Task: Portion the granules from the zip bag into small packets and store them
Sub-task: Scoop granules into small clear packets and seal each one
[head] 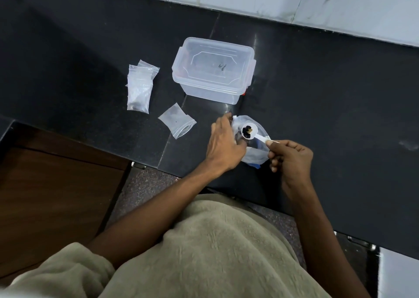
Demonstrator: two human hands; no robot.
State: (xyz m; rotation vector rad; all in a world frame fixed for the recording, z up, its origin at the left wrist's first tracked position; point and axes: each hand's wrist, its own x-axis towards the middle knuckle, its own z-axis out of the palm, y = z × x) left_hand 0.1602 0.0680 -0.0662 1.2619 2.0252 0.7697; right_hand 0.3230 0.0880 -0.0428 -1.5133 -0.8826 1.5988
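Two hands work at the counter's near edge: the right hand (289, 156) pinches a white plastic scoop (250, 132), handle pointing near-right, bowl with dark granules (246, 131) over the clear zip bag (255, 148), whose mouth the left hand (223, 144) grips. Left lies one crinkled empty packet (177, 120). Farther: a packet stack (139, 87), long axis near-far, and a lidded translucent box (213, 69).

You are looking at one lidded clear container (213, 70), one zip bag (255, 148), one white scoop (250, 131), one loose small packet (177, 120), one stack of packets (139, 87) with its count unclear, two hands showing, left hand (224, 144), right hand (291, 157).
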